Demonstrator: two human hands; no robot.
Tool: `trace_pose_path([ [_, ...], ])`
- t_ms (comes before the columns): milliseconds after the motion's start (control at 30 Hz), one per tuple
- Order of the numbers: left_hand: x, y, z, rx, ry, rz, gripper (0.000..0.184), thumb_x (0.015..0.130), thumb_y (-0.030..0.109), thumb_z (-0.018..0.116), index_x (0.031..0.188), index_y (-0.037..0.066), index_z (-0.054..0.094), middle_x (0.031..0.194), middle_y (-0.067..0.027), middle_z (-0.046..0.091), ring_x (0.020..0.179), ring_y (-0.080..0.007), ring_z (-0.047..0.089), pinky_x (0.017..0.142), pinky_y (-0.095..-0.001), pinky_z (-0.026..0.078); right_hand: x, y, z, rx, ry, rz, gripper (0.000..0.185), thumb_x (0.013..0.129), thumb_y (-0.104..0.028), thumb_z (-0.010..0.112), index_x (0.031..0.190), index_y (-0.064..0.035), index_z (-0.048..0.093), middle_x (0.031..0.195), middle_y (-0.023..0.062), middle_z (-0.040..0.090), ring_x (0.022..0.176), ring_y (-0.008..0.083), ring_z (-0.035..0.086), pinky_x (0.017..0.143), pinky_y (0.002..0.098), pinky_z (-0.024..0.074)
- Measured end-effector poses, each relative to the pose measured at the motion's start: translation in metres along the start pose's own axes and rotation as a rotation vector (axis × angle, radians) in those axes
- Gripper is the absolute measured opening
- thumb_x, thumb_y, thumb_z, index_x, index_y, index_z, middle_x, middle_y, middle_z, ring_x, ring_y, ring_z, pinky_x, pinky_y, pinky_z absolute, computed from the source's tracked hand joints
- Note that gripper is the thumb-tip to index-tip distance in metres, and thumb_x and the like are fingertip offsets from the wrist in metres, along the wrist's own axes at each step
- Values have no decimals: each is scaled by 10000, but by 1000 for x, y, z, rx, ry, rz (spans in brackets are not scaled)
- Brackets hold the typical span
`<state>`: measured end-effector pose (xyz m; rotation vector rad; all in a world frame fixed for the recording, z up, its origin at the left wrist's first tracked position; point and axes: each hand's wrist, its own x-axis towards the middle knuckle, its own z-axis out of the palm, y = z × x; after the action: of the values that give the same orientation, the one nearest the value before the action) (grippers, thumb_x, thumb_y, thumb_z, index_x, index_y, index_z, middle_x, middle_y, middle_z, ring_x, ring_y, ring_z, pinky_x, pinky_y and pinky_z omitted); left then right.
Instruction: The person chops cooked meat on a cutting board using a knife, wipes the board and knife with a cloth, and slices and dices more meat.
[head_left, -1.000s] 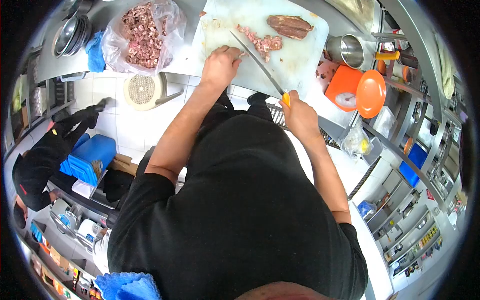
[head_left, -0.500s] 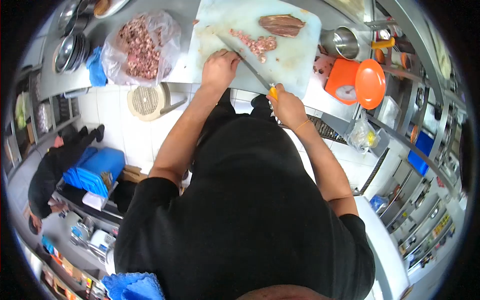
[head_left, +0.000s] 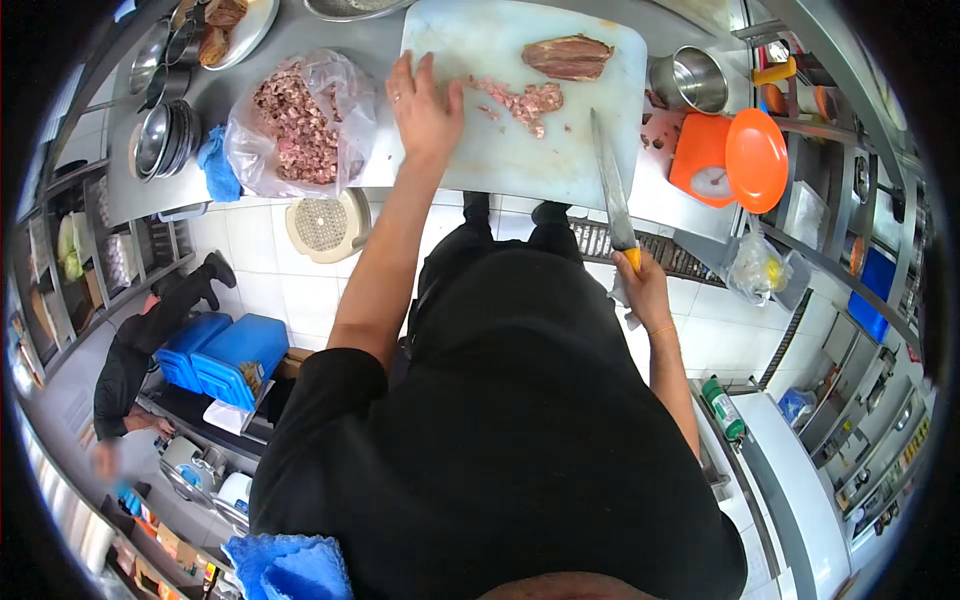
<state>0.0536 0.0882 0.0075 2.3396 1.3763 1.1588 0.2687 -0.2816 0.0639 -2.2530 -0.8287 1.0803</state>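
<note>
Grasps knife [head_left: 612, 186] in right hand [head_left: 646, 288] at near right; spreads left hand [head_left: 427, 118], unclenched, over left edge of board [head_left: 520, 168].

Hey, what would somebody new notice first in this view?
Probably the long knife, held in the right hand, its blade seen over the near right part of the white cutting board. Left of the board, a clear bag of diced meat stands out; to the board's right, a bright orange dish.

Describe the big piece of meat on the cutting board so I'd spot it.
Find the white cutting board at the picture's top centre. Near its far right corner lies the big piece of meat, long and reddish-brown. Unlike the diced meat nearby, it's one chunk.
</note>
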Motion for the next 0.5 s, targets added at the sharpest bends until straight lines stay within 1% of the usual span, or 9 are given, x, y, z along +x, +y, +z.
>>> trace_pose_path([
  [67,5,3,7,-27,-39,41,398,955,166,736,1323,38,656,1451,-225,595,1353,-467,541,1159,-570,423,5,2,8,33,6,-62,357,1044,-335,727,958,5,660,761,129,622,688,208,548,676,376,483],
  [100,4,3,9,-98,-93,-10,402,961,168,733,1330,31,651,1445,-232,597,1341,-464,551,1144,-559,437,7,-1,12,51,14,-88,357,1045,-336,725,959,4,660,767,134,625,695,209,556,680,378,484],
  [133,1,5,12,-173,-148,-61,406,967,170,730,1337,24,646,1439,-240,599,1329,-461,561,1129,-548,451,14,3,16,38,-28,-53,400,1047,-385,712,970,5,663,800,163,654,720,250,596,700,396,492],
  [167,-2,7,16,-251,-204,-113,411,974,172,726,1344,17,641,1433,-247,601,1318,-457,570,1114,-537,466,18,5,18,22,-26,-40,419,1047,-404,705,974,7,663,812,175,662,727,276,608,704,407,495],
  [233,-10,10,15,-253,-238,-65,398,965,150,716,1337,25,648,1469,-238,577,1350,-480,536,1144,-558,439,24,-10,22,-11,-28,-21,458,1046,-442,692,982,11,663,836,199,679,740,327,631,713,430,500],
  [267,-12,9,12,-248,-253,-40,393,961,139,711,1333,29,651,1487,-234,564,1366,-491,519,1160,-568,425,25,-15,24,40,-53,10,493,1044,-470,681,992,21,662,860,224,691,767,388,645,727,456,505],
  [367,-6,-12,0,-83,-84,32,379,948,103,684,1318,23,655,1468,-234,581,1346,-474,543,1148,-555,440,26,-22,30,-13,-49,-74,486,1044,-458,684,992,24,659,855,233,690,785,407,657,735,469,508],
  [467,8,-51,-1,33,-60,-67,420,967,96,655,1382,35,630,1451,-250,596,1310,-455,582,1106,-523,482,24,-19,41,-2,-52,-76,500,1037,-475,685,992,22,655,865,240,696,814,414,675,747,471,513],
  [500,12,-54,-5,86,-111,-89,424,963,102,661,1381,36,634,1449,-249,599,1285,-447,600,1091,-521,492,26,-23,42,-21,-51,-66,502,1036,-481,683,991,18,650,867,243,698,821,426,680,747,479,515],
])
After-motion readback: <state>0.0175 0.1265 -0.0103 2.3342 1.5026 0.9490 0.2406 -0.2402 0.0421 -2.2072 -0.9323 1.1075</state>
